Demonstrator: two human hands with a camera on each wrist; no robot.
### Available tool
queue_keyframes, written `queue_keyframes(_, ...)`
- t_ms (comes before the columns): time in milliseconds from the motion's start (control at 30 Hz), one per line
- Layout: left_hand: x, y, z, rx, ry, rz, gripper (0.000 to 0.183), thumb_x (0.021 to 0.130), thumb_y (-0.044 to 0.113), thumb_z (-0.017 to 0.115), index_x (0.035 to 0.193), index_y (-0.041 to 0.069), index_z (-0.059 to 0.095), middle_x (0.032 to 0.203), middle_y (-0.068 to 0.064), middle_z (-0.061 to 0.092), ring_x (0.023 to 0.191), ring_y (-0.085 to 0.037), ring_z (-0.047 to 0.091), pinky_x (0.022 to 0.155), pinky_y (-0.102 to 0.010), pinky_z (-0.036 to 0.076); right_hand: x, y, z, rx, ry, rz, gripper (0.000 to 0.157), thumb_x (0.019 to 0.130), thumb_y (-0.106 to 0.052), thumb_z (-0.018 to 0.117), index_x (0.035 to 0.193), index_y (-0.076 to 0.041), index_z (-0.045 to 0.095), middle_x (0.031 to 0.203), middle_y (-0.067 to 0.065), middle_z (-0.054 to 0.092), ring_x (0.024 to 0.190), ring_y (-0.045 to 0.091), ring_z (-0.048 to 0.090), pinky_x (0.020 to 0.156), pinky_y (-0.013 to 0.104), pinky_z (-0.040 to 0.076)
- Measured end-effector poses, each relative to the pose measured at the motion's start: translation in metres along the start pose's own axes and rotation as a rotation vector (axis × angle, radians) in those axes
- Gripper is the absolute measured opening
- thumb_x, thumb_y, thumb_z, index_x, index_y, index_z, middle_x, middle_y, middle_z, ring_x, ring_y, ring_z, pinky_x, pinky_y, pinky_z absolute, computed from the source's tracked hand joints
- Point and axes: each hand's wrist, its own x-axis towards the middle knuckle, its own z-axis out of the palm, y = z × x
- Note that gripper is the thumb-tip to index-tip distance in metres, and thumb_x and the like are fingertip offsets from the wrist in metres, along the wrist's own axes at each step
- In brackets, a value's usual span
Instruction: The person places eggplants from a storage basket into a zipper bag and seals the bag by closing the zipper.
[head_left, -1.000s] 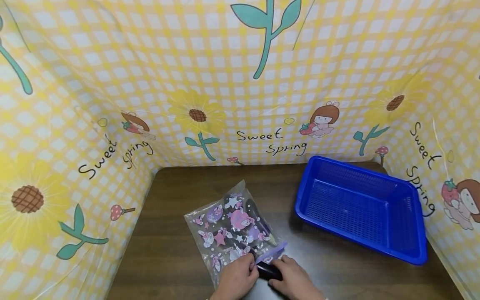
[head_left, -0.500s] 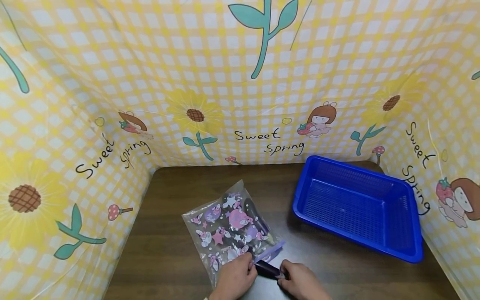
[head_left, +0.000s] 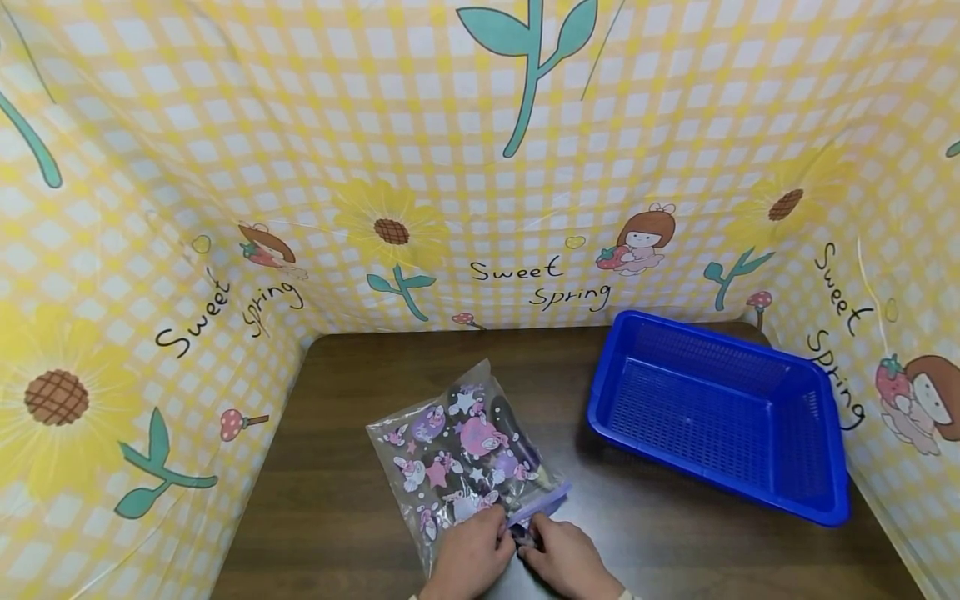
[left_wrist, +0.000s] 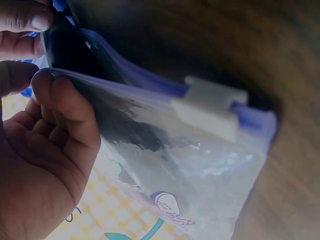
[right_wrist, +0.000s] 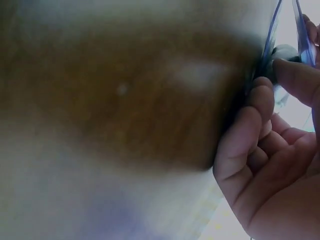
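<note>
A clear zip bag (head_left: 438, 475) printed with pink and purple cartoon figures lies on the table, its purple-edged mouth parted toward me. My left hand (head_left: 471, 552) pinches one lip of that mouth between thumb and fingers. From the other side my right hand (head_left: 566, 557) grips the near end of a dark, glossy eggplant (left_wrist: 70, 47), most of which is inside the bag. Another dark eggplant (head_left: 527, 446) with a pale green stem shows through the plastic along the right side. In the left wrist view a white slider (left_wrist: 210, 107) sits near one end of the zip.
A blue perforated plastic basket (head_left: 693, 477) stands at the right of the brown wooden table (head_left: 337, 500). Yellow checked cloth (head_left: 450, 150) with flowers and lettering encloses the back and both sides.
My right hand first shifts right along the eggplant, then moves left to the bag's mouth, and the eggplant slides deeper inside. My left hand keeps its hold on the lip.
</note>
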Motion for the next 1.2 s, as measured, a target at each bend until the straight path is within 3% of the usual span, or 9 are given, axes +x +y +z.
queue_keyframes(433,0.001,0.000,-0.002,-0.023,-0.016,0.005,0.027,0.076,0.023,0.064,0.067,0.024,0.039,0.059,0.015,0.033,0.047,-0.005,0.032,0.042,-0.027,0.028,0.000,0.005,-0.013,0.078,-0.075,-0.125,0.018,0.078,-0.009,0.065,0.086,-0.019,0.052,0.061,-0.016,0.039,0.053,0.004,0.039,0.049,0.025,0.034)
queue_keyframes(767,0.001,-0.001,-0.001,-0.027,-0.002,0.001,0.026,0.075,0.022,0.064,0.067,0.024,0.039,0.059,0.015,0.034,0.046,-0.005,0.031,0.041,-0.027,0.027,0.005,0.006,-0.015,0.096,-0.120,-0.138,0.019,0.078,-0.007,0.065,0.085,-0.018,0.051,0.060,-0.016,0.039,0.052,0.004,0.038,0.048,0.024,0.032)
queue_keyframes(1033,0.000,-0.005,0.004,-0.021,0.005,0.007,0.026,0.075,0.022,0.064,0.067,0.024,0.039,0.060,0.014,0.035,0.046,-0.008,0.033,0.042,-0.029,0.029,0.006,0.001,-0.002,-0.012,0.014,-0.087,0.017,0.082,-0.018,0.067,0.078,-0.022,0.051,0.060,-0.016,0.040,0.051,0.006,0.039,0.048,0.028,0.034)
queue_keyframes(1200,0.001,-0.004,0.005,-0.027,-0.009,0.005,0.026,0.076,0.023,0.064,0.068,0.024,0.039,0.060,0.014,0.035,0.046,-0.007,0.033,0.042,-0.029,0.029,0.006,0.003,-0.003,-0.024,0.047,-0.055,0.022,0.084,-0.024,0.067,0.072,-0.024,0.048,0.058,-0.016,0.039,0.050,0.006,0.038,0.047,0.028,0.032)
